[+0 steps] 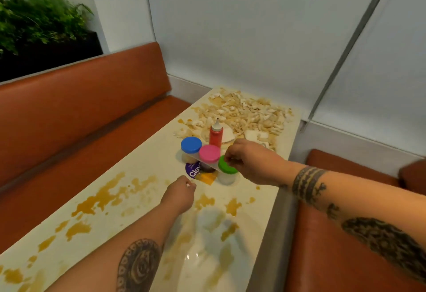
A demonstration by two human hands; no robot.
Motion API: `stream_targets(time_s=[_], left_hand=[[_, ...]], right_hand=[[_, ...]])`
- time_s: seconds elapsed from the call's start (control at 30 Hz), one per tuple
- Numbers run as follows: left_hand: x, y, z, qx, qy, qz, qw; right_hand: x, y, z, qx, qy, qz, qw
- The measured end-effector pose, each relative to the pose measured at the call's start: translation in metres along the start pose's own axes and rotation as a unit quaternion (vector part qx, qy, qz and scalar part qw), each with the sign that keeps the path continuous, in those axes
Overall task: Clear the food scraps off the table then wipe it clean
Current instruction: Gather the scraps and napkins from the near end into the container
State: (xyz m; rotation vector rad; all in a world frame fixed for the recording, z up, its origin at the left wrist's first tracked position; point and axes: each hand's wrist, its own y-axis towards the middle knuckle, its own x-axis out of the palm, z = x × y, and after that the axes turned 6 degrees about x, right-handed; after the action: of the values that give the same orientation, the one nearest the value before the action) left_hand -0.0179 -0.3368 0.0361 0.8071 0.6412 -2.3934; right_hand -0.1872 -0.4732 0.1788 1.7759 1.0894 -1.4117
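In the head view, the right hand (250,161) is seen curled over the green lid (227,166) of a small jar, fingertips (228,158) pinched at the lid's far edge; a firm grip cannot be told. Just left of that hand, a pink-lidded jar (209,154) and a blue-lidded jar (191,145) are set on a clear strip, with a red bottle (216,136) behind them. The left hand (181,196) is held nearly closed, a small white bit (188,185) pinched at its fingertips, above the surface (143,167). Scraps (244,113) are heaped well beyond both hands at the far end. Brown stains (101,196) are spread left of the left hand. A purple sticker (193,171) lies between the hands.
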Motion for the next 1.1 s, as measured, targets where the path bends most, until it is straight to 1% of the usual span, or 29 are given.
stream_targets(time_s=[0.1, 0.2, 0.27, 0.33, 0.47, 0.57, 0.67, 0.77, 0.83, 0.9, 1.0, 1.03, 1.1], left_hand=[[0.015, -0.026, 0.034, 0.045, 0.006, -0.019, 0.999], [0.042, -0.06, 0.075, 0.091, -0.024, -0.053, 0.994], [0.067, -0.089, 0.1, 0.115, -0.038, -0.079, 0.989], [0.099, -0.118, 0.122, 0.161, -0.039, -0.111, 0.98], [0.147, -0.164, 0.158, 0.228, 0.008, -0.159, 0.961], [0.175, -0.195, 0.183, 0.263, 0.045, -0.177, 0.947], [0.197, -0.219, 0.199, 0.283, 0.053, -0.207, 0.935], [0.218, -0.239, 0.211, 0.301, 0.058, -0.241, 0.921], [0.234, -0.252, 0.216, 0.299, 0.074, -0.256, 0.916], [0.25, -0.27, 0.218, 0.276, 0.071, -0.278, 0.917], [0.281, -0.293, 0.217, 0.19, -0.008, -0.325, 0.926], [0.292, -0.298, 0.215, 0.176, -0.021, -0.334, 0.926], [0.312, -0.302, 0.206, 0.146, -0.035, -0.332, 0.931]], right_hand=[[-0.028, -0.072, 0.019, 0.054, -0.015, 0.0, 0.998], [-0.045, -0.14, 0.033, 0.125, -0.013, 0.015, 0.992], [-0.042, -0.179, 0.034, 0.16, -0.003, 0.033, 0.987], [-0.031, -0.216, 0.031, 0.194, 0.006, 0.035, 0.98], [-0.02, -0.285, 0.028, 0.247, 0.018, 0.034, 0.968], [-0.026, -0.35, 0.034, 0.297, 0.026, 0.049, 0.953], [-0.033, -0.421, 0.032, 0.343, 0.029, 0.063, 0.937], [-0.045, -0.5, 0.021, 0.405, 0.037, 0.06, 0.912], [-0.049, -0.538, 0.011, 0.448, 0.047, 0.053, 0.891], [-0.044, -0.555, 0.006, 0.474, 0.07, 0.071, 0.875], [-0.011, -0.554, 0.012, 0.496, 0.117, 0.094, 0.855], [0.004, -0.552, 0.018, 0.505, 0.144, 0.103, 0.845], [0.033, -0.546, 0.024, 0.531, 0.221, 0.126, 0.808]])
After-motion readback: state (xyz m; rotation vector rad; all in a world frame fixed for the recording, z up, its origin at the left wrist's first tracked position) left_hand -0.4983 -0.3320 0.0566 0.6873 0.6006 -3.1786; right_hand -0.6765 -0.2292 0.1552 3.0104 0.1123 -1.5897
